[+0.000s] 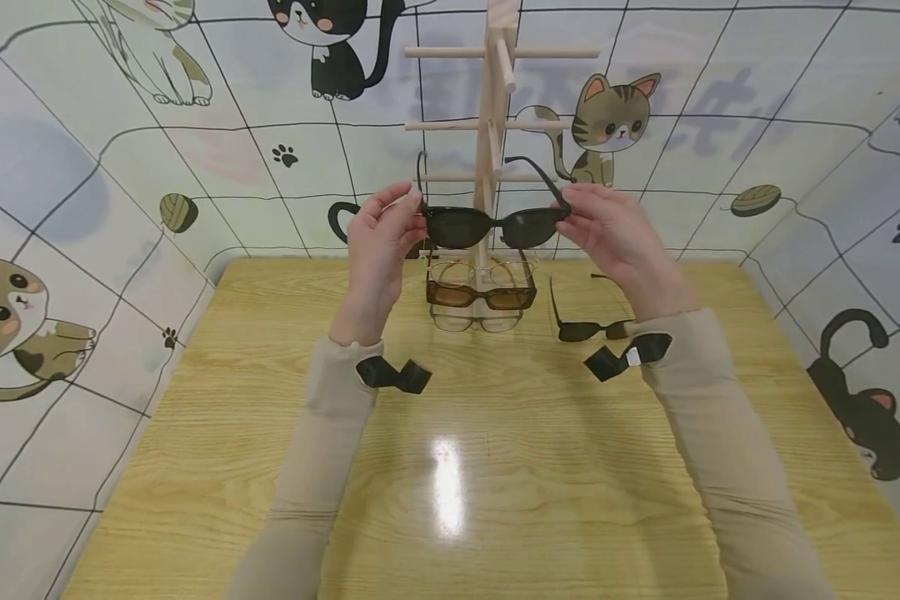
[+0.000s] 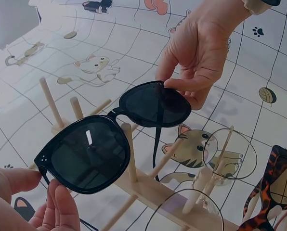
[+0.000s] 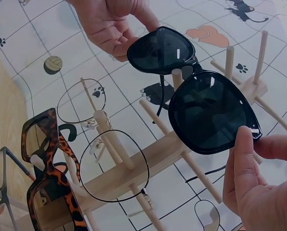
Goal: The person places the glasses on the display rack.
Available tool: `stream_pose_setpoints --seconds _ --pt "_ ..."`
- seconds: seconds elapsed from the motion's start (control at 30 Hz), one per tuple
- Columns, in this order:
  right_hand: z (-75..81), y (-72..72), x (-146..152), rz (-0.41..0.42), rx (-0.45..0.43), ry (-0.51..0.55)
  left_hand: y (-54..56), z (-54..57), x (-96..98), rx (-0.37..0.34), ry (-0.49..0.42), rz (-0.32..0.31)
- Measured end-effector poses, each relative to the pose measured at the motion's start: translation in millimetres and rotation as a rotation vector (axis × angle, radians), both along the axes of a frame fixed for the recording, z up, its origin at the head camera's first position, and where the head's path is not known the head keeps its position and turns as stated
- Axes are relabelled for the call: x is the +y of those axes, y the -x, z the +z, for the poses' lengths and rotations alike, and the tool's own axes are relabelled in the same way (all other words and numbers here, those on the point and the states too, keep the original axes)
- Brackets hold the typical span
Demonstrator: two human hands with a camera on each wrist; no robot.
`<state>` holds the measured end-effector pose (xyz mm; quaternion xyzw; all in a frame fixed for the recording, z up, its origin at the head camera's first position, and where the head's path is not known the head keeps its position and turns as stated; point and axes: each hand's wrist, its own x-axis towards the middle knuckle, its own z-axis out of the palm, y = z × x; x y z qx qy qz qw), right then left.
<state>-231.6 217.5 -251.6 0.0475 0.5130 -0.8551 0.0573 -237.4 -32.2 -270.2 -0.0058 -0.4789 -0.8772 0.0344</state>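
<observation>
Black sunglasses (image 1: 457, 227) with dark lenses are held up in front of a wooden display stand (image 1: 492, 108), their temples unfolded and pointing toward it. My left hand (image 1: 378, 246) pinches the left end of the frame near the hinge, between thumb and fingers. At the other end, my right hand (image 1: 617, 233) pinches the right hinge corner the same way. In the right wrist view, the near lens (image 3: 208, 113) faces the camera, and a peg of the stand shows behind the bridge.
Lower on the stand hang round wire-rimmed glasses (image 3: 115, 168), tortoiseshell sunglasses (image 1: 450, 296) and thin-framed eyeglasses (image 1: 498, 325). Another pair of black sunglasses (image 1: 579, 332) lies at the right on the wooden table (image 1: 540, 467). Bare pegs (image 1: 450, 52) stick out higher up. Cat-print walls surround the table.
</observation>
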Motion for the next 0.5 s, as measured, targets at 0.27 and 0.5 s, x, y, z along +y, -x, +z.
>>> stream_pose_setpoints --seconds 0.27,0.5 --pt "-6.0 7.8 -2 -0.002 -0.022 0.002 9.6 -3.5 -2.3 -0.068 -0.021 -0.01" --pt "-8.0 10.1 -2 0.003 -0.018 -0.016 17.8 -5.3 -4.1 -0.118 -0.034 -0.026"
